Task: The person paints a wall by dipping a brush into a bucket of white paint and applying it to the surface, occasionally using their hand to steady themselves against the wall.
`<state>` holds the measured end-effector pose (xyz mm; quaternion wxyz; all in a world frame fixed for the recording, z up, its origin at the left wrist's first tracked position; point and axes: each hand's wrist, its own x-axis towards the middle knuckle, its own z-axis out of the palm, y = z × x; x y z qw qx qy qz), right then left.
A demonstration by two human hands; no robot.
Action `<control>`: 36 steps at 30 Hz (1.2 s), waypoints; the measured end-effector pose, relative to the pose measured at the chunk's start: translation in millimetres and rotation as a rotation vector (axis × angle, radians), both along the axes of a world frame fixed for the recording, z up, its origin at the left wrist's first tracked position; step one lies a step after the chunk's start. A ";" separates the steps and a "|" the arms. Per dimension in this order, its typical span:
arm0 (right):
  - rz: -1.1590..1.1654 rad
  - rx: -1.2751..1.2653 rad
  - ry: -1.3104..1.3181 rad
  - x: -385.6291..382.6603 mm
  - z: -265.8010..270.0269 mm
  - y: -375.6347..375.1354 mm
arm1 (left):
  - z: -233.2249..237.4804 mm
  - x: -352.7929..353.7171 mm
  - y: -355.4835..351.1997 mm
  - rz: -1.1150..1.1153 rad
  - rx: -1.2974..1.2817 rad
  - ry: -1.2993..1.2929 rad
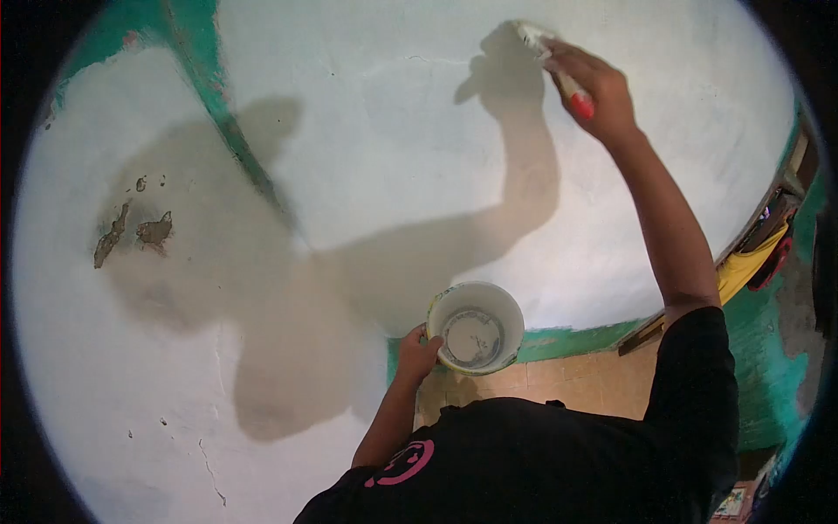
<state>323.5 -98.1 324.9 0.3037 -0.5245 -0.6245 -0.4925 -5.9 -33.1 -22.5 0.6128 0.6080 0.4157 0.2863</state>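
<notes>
My right hand (pixel 601 92) is closed around the handle of a paintbrush (pixel 576 94) with a red end. The brush's pale bristles rest against or very near the upper part of the white-painted wall (pixel 384 157). Lower down, my left hand (pixel 417 354) grips the rim of a white bucket (pixel 504 319) at its left side. Whitish paint (pixel 473 337) shows at the bottom of the bucket.
Green strips (pixel 231 135) run along the wall's upper left and lower edge. Chipped patches (pixel 155 231) mark the left side. A yellow cloth (pixel 746 266) hangs at the right near a wooden edge. Tiled floor (pixel 559 375) shows below the bucket.
</notes>
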 end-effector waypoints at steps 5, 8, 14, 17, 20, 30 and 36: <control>-0.098 -0.327 -0.181 -14.8 -116.7 26.8 | -11.8 1.9 4.8 -0.020 -0.033 0.045; -0.029 -0.636 -0.144 -26.1 -163.6 25.9 | 1.1 2.4 2.0 -0.029 0.067 0.074; 0.004 -0.629 0.284 -28.9 -94.5 16.3 | 6.7 2.0 4.3 -0.010 0.000 0.091; 0.131 -0.120 0.152 -6.2 -48.9 14.1 | 2.5 3.3 4.0 -0.015 -0.015 0.066; 0.068 0.127 0.052 1.4 -25.3 12.9 | -8.3 4.7 4.6 -0.026 -0.012 0.015; 0.016 -0.716 0.172 -31.7 -233.8 20.7 | -3.3 2.3 6.7 -0.030 -0.032 0.063; 0.190 -0.064 0.423 -30.0 -129.5 15.7 | -11.9 1.8 7.0 -0.017 -0.073 0.022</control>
